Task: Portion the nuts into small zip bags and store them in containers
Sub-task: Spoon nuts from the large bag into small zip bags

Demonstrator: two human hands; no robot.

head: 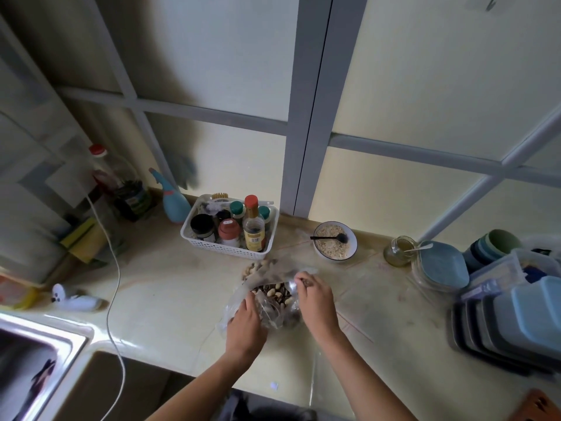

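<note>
A clear plastic bag of mixed nuts and dark seeds [274, 302] lies on the pale counter [170, 293] in front of me. My left hand [246, 322] grips the bag's left side. On the right, my right hand [315, 299] pinches the bag's upper edge, with a few nuts at its fingertips. More pale nuts [258, 267] show through crumpled plastic just behind. Stacked lidded containers [516, 317] in blue and grey stand at the right edge. I cannot make out any small zip bags.
A white basket of spice bottles [230, 227] stands behind the bag. A bowl of oats with a black spoon [334, 241], a small glass jar [399, 250] and stacked bowls [491, 244] sit to the right. A sink [33, 366] and a white cable [117, 299] are at left.
</note>
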